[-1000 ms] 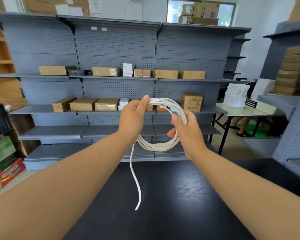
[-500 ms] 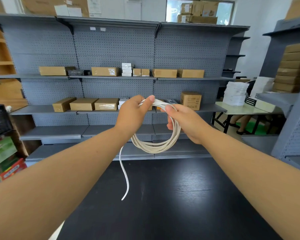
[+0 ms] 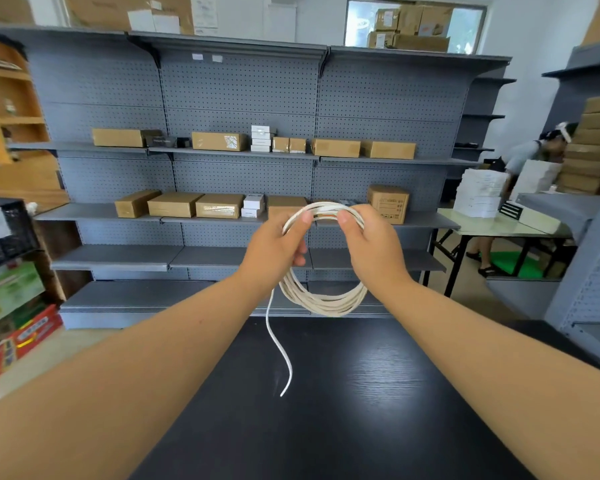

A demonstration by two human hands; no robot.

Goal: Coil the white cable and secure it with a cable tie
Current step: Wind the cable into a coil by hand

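Your 6 o'clock offers bare black table (image 3: 361,427) beneath the dangling tail of the white cable (image 3: 326,304); pegboard shelving (image 3: 239,91) blocks 12.

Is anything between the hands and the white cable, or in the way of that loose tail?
Nothing visible does. The left hand and right hand both grip the top of the coiled white cable directly. Its loose tail hangs free below the left hand, over the black table.
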